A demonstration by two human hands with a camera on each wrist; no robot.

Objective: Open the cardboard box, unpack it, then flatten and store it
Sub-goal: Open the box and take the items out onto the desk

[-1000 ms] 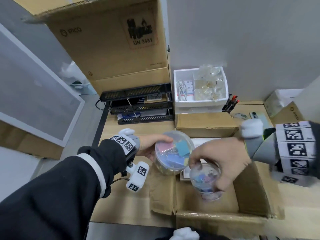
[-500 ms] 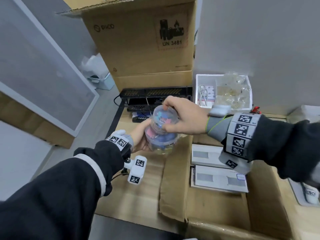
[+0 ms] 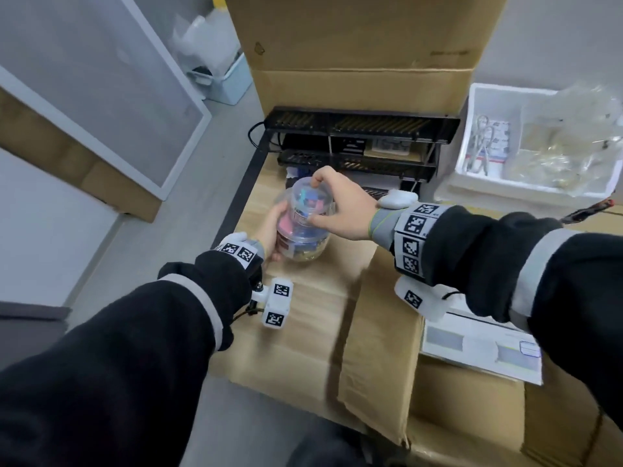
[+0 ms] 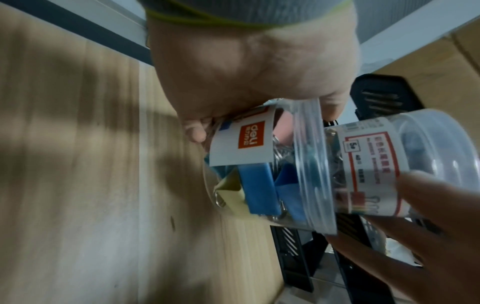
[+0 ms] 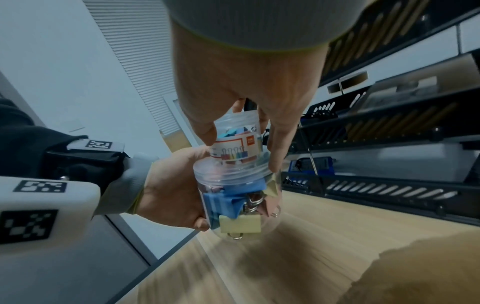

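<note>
My left hand [image 3: 273, 230] grips a large clear tub of coloured binder clips [image 3: 305, 246] from its left side. Stacked on its lid is a smaller clear clip tub [image 3: 308, 202], and my right hand [image 3: 315, 200] pinches that one from above. The stack stands upright, low over the wooden table [image 3: 303, 298], left of the open cardboard box [image 3: 472, 416]. In the left wrist view the large tub [image 4: 259, 181] carries a white and orange label, and the small tub [image 4: 389, 164] sits against its lid. From the right wrist I see the small tub [image 5: 239, 144] above the large tub [image 5: 233, 197].
The box's left flap [image 3: 374, 338] lies out over the table, and white flat packs [image 3: 482, 352] remain inside. Black stacked letter trays [image 3: 357, 143] stand just behind the tubs. A tall cardboard carton [image 3: 357, 45] and a white foam bin [image 3: 488, 190] line the back. The table edge [image 3: 237, 203] is at left.
The small tub came up out of the box and was set on the large tub. Both hands then carried the stack left and down towards the table.
</note>
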